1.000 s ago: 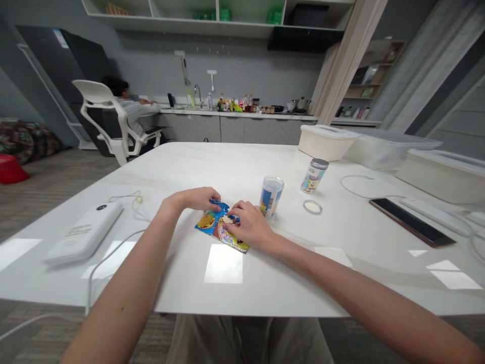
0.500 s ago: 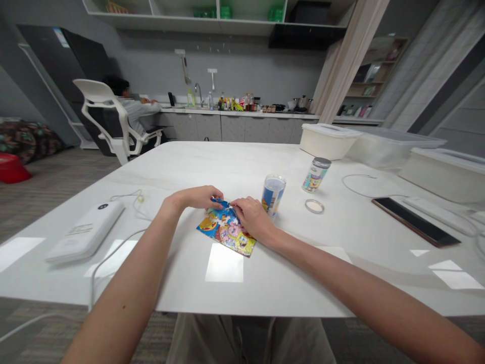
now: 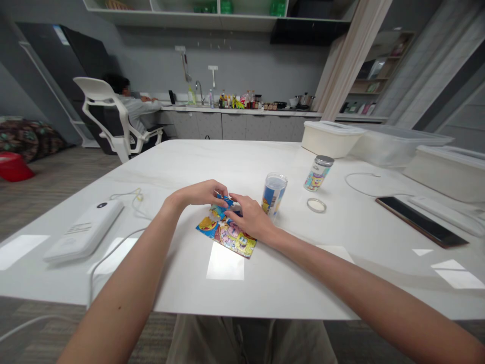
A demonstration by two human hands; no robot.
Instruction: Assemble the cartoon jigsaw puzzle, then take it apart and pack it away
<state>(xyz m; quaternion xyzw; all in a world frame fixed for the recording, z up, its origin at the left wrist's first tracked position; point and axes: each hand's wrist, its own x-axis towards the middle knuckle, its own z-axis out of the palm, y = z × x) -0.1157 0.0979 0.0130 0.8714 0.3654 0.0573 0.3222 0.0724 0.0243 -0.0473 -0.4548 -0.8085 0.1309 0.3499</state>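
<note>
White stone-topped table carries a SpongeBob-printed jigsaw puzzle flat at twelve o'clock. The left hand and right hand meet at its top edge, both curled closed, apparently pinching a blue piece; fingers hide the grip. A clear printed tumbler stands just beside the right hand, at one o'clock.
</note>
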